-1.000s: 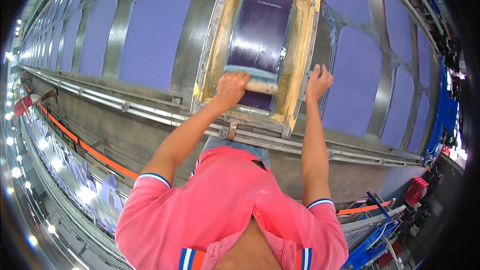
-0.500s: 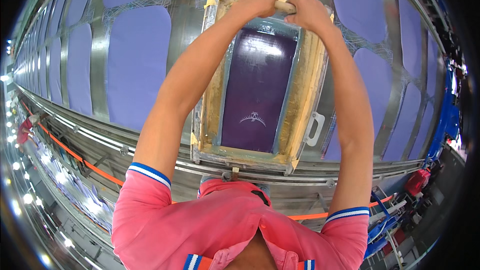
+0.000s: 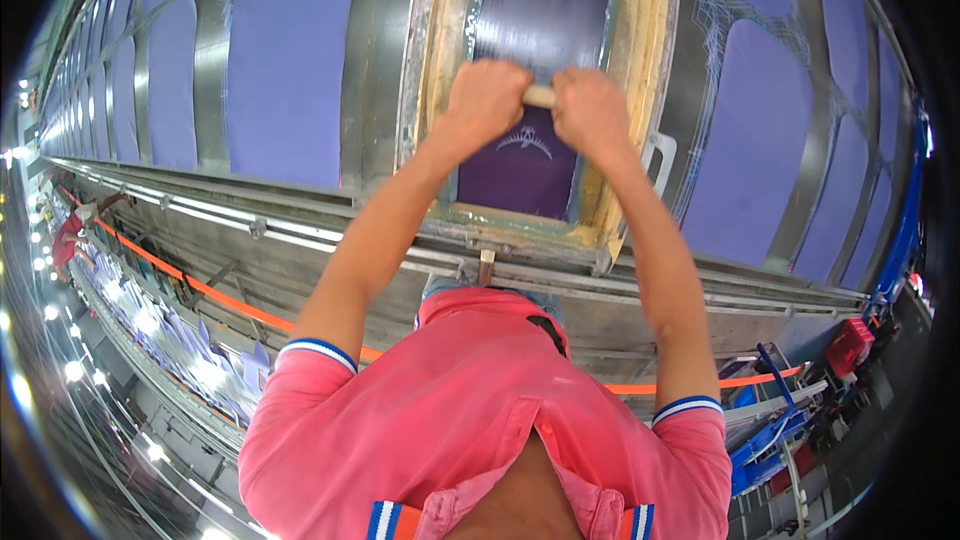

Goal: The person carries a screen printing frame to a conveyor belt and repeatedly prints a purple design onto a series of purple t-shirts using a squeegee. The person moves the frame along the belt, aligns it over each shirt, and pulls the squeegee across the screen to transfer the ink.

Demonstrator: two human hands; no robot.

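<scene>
Both fists, left hand (image 3: 487,100) and right hand (image 3: 590,110), are clenched on the wooden squeegee handle (image 3: 540,96), now halfway down the purple screen (image 3: 540,60) inside its yellowed frame (image 3: 442,90), nearer than before.

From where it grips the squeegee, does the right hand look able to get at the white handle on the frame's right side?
Probably yes. The right hand sits on the squeegee mid-screen, and the white handle lies just to its right on the wooden frame, with nothing between them. It would have to let go first.
</scene>
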